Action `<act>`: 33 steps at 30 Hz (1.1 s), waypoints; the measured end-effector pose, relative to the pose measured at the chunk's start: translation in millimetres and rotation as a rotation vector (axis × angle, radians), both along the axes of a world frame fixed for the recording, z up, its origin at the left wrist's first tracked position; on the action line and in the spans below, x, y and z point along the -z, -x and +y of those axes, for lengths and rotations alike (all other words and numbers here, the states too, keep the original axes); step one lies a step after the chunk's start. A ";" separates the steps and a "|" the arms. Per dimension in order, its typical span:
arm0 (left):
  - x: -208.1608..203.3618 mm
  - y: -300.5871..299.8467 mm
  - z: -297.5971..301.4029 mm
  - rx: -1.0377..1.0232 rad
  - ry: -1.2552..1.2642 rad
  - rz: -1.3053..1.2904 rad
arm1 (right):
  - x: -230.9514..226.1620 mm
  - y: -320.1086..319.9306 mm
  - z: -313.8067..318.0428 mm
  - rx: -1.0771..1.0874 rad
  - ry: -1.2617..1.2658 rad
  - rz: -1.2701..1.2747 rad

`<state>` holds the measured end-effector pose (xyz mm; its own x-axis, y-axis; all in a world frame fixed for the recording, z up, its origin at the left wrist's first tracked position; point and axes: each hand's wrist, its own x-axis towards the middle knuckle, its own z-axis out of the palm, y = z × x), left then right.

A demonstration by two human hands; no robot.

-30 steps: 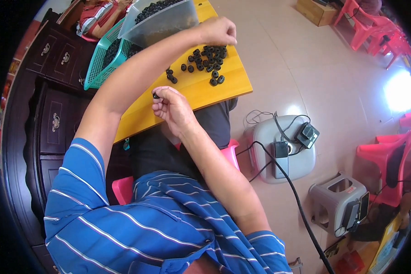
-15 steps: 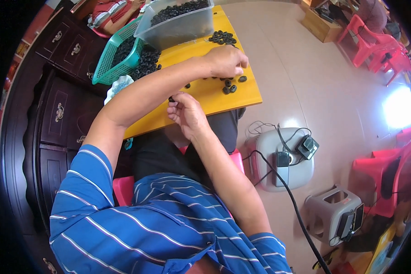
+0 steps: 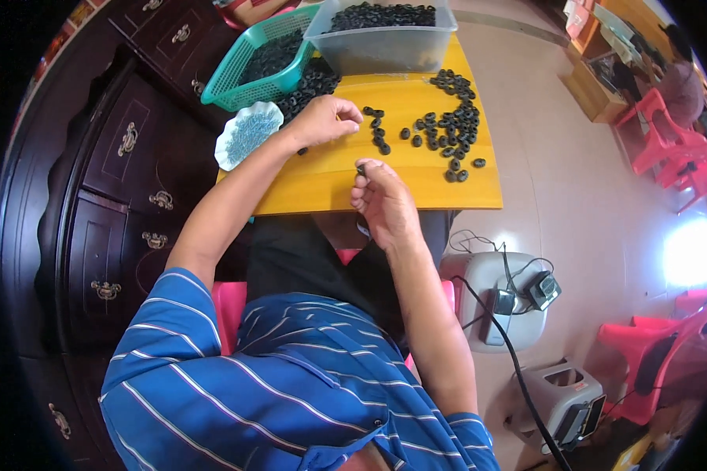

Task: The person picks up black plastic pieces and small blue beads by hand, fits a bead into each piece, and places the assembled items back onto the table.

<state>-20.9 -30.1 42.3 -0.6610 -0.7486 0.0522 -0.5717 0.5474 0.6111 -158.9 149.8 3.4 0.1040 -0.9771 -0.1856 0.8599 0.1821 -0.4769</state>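
My left hand point(image 3: 322, 122) is over the yellow table point(image 3: 330, 182), between a heap of small black rings point(image 3: 313, 88) and a short line of black rings point(image 3: 379, 133). Its fingers are loosely bent, thumb and forefinger apart, and nothing shows between them. Lower and to the right, near the table's front edge, my right hand point(image 3: 389, 202) pinches a small black ring point(image 3: 361, 169) between thumb and forefinger. More black rings point(image 3: 456, 125) lie spread over the table's right side. A white scalloped dish point(image 3: 225, 149) of small bluish-grey pieces point(image 3: 253, 132) sits left of my left hand.
At the back stand a green basket point(image 3: 226, 93) and a clear plastic tub point(image 3: 381, 53), both holding black pieces. Dark drawers point(image 3: 126, 141) line the left. On the right are a grey stool point(image 3: 518, 314) with cabled devices and pink chairs point(image 3: 656, 137).
My left hand has swung left, away from the rings on the table's right side, and no longer crosses over my right. My right hand keeps its pinch. The view has shifted.
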 end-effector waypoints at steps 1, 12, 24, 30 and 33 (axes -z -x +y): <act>5.0 -4.4 1.4 0.001 0.066 0.000 | -0.1 0.8 0.0 0.002 0.007 0.014; 15.9 -3.5 4.4 -0.070 0.277 -0.106 | -7.0 2.5 4.5 0.011 -0.046 0.043; 30.5 -12.9 -4.3 -0.113 0.160 0.029 | -12.3 10.1 6.7 0.061 -0.082 0.067; 37.7 -11.7 -10.3 -0.030 0.290 0.065 | -16.4 10.9 0.1 0.068 -0.113 0.214; 35.8 -10.8 -11.7 -0.074 0.220 0.104 | -26.7 10.5 -11.3 0.081 -0.150 0.327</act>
